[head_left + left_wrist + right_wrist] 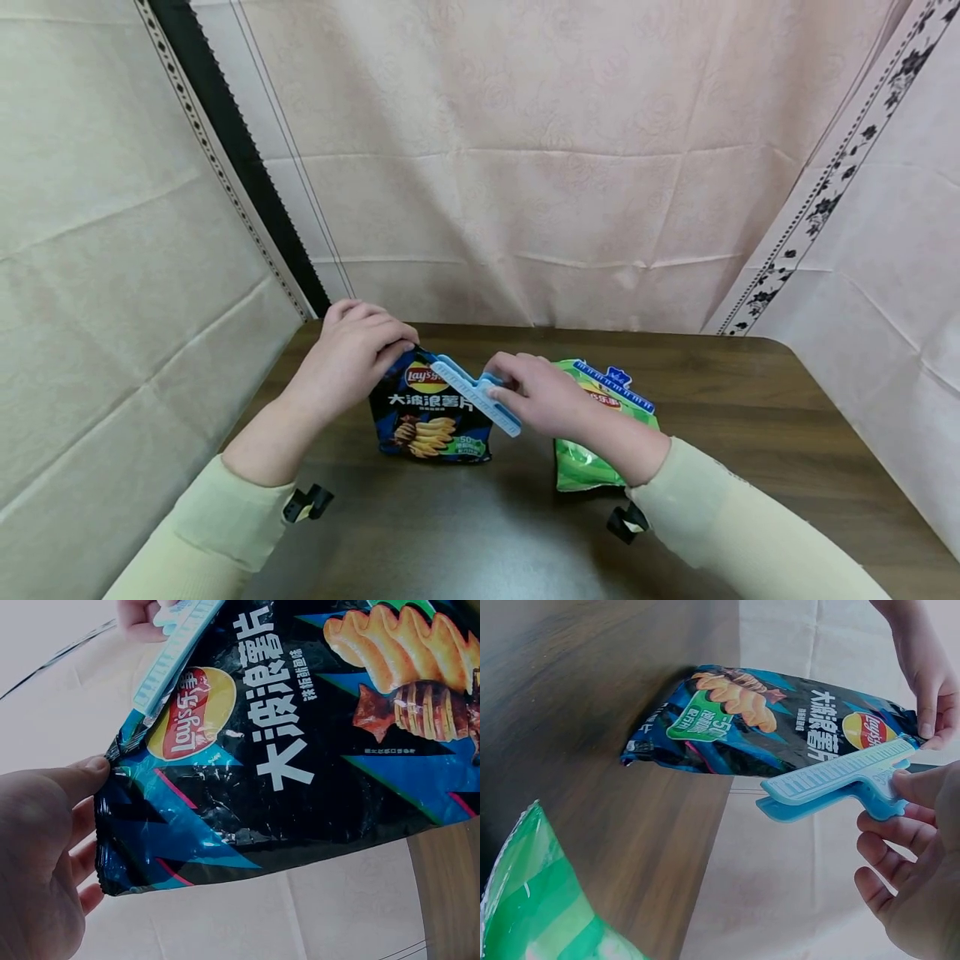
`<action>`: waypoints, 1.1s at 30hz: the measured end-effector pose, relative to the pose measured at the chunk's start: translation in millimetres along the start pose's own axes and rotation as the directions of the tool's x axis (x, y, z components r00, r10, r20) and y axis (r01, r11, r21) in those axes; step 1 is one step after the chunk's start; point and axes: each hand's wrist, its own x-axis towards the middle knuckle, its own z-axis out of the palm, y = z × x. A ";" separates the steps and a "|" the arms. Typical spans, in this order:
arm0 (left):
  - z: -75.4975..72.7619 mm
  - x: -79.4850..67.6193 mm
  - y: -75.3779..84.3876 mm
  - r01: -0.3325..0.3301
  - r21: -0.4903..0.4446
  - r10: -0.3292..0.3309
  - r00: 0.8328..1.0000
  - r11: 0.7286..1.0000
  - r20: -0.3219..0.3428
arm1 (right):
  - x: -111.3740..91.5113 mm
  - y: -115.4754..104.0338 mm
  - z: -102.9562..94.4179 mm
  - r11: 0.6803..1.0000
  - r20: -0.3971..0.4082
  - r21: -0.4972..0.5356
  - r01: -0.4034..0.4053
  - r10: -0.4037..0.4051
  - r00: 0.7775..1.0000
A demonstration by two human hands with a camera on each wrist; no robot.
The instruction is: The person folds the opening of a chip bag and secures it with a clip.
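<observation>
A dark blue and black Lay's chip bag (431, 425) stands on the table, its front toward me. My left hand (362, 346) pinches the bag's top left corner between thumb and fingers, as the left wrist view shows. My right hand (540, 392) pinches the handle of a light blue bag clip (480, 396). The clip slants across the bag's upper right part; its far end lies over the top edge near the Lay's logo, and its near end sticks out past the bag's right side. In the right wrist view the clip's jaws (832, 780) stand slightly apart at the near end.
A green chip bag (585, 462) stands to the right, partly behind my right forearm, with a dark blue clip (615, 385) across its top. The brown wooden table (360, 533) ends at a hanging pale cloth (525, 208). Cloth also hangs on both sides.
</observation>
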 end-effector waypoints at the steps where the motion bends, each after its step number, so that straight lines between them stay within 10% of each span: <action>1: 0.1 -0.1 0.0 -0.001 0.000 0.001 1.000 1.000 0.003 | 0.6 -0.6 0.1 1.000 0.001 0.001 0.002 -0.002 1.000; 33: -1.1 2.5 1.8 -0.011 0.004 0.011 1.000 1.000 0.010 | 13.1 -18.0 -6.1 0.999 0.010 -0.037 -0.026 0.026 1.000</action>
